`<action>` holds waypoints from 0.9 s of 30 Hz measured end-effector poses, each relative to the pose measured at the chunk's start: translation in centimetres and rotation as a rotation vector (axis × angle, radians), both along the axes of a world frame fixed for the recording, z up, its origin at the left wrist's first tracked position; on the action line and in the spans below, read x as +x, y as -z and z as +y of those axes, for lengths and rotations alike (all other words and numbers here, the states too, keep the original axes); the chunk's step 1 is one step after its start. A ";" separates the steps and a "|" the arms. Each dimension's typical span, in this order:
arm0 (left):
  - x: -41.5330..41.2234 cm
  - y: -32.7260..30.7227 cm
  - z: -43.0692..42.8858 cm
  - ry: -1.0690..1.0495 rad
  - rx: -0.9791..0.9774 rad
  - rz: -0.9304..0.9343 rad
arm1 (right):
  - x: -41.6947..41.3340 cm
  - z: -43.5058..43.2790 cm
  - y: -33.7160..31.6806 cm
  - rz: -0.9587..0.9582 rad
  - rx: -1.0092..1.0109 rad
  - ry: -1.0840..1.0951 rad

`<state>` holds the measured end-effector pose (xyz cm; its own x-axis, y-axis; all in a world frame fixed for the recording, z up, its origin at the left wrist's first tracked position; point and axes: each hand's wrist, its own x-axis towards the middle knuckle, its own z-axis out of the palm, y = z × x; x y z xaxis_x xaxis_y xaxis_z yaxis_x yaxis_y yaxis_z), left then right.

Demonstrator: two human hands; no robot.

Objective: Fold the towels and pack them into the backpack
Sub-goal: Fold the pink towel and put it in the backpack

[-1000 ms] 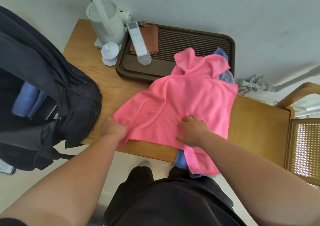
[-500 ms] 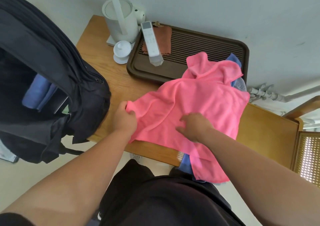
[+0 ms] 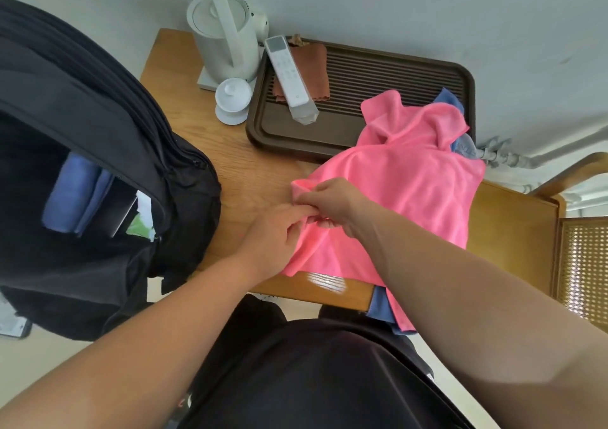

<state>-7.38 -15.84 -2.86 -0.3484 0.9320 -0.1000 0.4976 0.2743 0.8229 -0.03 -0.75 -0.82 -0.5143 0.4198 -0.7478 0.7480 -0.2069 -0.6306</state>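
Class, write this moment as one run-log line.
left hand: grips pink towel edge | right hand: grips same edge | backpack: open, blue towels inside

pink towel (image 3: 404, 178) rumpled on table, open black backpack (image 3: 98, 165) left

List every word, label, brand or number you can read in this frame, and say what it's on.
No text is legible in this frame.
Remote on the tray: key markings, too small to read.
Green-and-white packet in the backpack: blurred, unreadable.
Kettle: no print visible.
Pink towel: no print visible.
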 end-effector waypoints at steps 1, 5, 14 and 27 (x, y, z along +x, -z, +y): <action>0.0 -0.1 -0.2 -0.013 -0.020 -0.026 | 0.0 0.0 0.2 -0.015 0.021 -0.003; -0.2 -0.4 -0.9 -0.187 -0.151 -0.066 | -0.4 0.6 0.6 0.066 0.072 0.166; -0.9 0.6 -1.8 -0.247 -0.346 -0.085 | 0.4 3.2 0.9 -0.108 0.489 -0.252; -0.5 -2.5 -1.1 -0.250 -0.362 -0.122 | -0.8 4.6 -0.6 0.126 0.116 0.253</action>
